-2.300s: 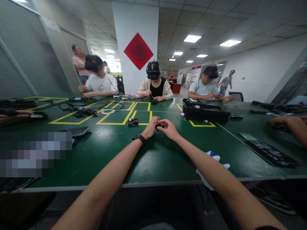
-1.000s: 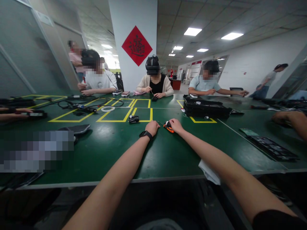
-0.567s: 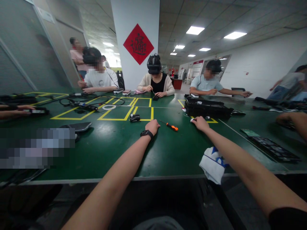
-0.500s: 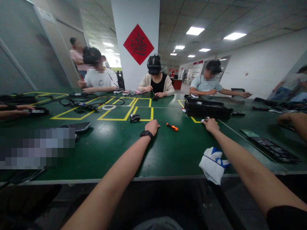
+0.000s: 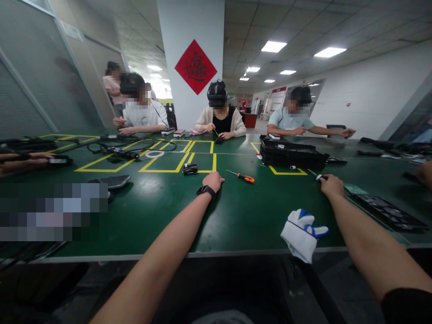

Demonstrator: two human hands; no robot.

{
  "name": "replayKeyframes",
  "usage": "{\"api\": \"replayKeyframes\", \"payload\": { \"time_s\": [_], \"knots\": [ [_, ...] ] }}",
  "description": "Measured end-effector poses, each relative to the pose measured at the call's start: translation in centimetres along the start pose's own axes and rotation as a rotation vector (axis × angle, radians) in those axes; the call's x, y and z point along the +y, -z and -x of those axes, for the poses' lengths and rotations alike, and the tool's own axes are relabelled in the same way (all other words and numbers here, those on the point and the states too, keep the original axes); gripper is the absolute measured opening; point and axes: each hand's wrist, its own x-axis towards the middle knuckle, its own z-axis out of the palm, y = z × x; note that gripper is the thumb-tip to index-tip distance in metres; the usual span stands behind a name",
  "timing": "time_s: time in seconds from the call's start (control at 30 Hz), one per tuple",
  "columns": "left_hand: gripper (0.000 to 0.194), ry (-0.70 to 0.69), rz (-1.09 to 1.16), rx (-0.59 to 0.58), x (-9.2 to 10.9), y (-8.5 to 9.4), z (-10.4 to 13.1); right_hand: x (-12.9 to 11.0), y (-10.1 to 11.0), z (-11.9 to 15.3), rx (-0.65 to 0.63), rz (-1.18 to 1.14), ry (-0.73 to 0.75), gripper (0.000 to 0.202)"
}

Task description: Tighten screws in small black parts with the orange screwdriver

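Observation:
My left hand, a black watch at its wrist, rests on the green table with its fingers curled in. Nothing shows in it. Beyond it lies a small black cylindrical part, and to its right an orange-and-black screwdriver. My right hand is closed at the right, pinching a small white piece whose kind I cannot make out. Another small white piece sits on the table by the yellow tape, apart from that hand. A white-and-blue glove lies at the front edge beside my right forearm.
A long black case stands beyond my right hand. To the right is a black panel with a green board. Cables and a white ring lie at the left. Several people sit around the table.
My right hand has moved right, from near the black case toward the black panel, with a small white piece in it. Another white piece now shows on the table. My left hand stays put.

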Motion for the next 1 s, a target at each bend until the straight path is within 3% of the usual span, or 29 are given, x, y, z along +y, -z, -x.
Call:
{"api": "replayKeyframes", "payload": {
  "time_s": [0.1,0.17,0.2,0.27,0.37,0.47,0.53,0.67,0.8,0.87,1.0],
  "knots": [
    [0.03,-0.007,-0.042,0.048,0.1,-0.4,0.1,-1.4,1.3,1.6,0.137,0.065,0.068,0.038],
    [0.029,-0.013,-0.058,0.096,0.2,-0.7,0.2,-3.9,2.4,3.1,0.314,0.056,0.177,0.04],
    [0.028,-0.023,-0.053,0.116,0.2,-0.8,0.2,-5.7,2.8,3.9,0.326,0.027,0.279,0.039],
    [0.025,-0.059,-0.006,0.139,0.3,-1.0,0.2,-10.2,3.4,5.7,0.19,-0.054,0.561,0.034],
    [0.02,-0.16,0.183,0.14,0.5,-1.1,0.0,-17.6,2.8,9.4,-0.204,-0.121,0.947,0.033],
    [0.015,-0.29,0.483,0.079,0.7,-0.9,-0.2,-23.7,1.1,14.4,-0.396,-0.022,0.998,0.033],
    [0.013,-0.326,0.669,0.089,0.8,-0.9,-0.3,-26.4,0.1,17.7,-0.4,0.011,0.951,0.031],
    [0.012,-0.297,0.847,0.142,0.3,-0.9,-0.9,-28.5,-0.8,21.2,-0.486,-0.138,0.919,0.033],
    [0.012,-0.257,0.918,0.093,-0.1,-1.2,-1.3,-27.9,-0.9,20.3,-0.454,-0.443,0.826,0.036],
    [0.013,-0.263,0.942,0.055,-0.1,-1.4,-1.3,-27.5,-0.9,19.5,-0.4,-0.617,0.846,0.031],
    [0.013,-0.281,0.925,0.036,-0.1,-1.4,-1.1,-27.2,-1.1,19.0,-0.438,-0.834,0.921,0.016]
  ]
}}
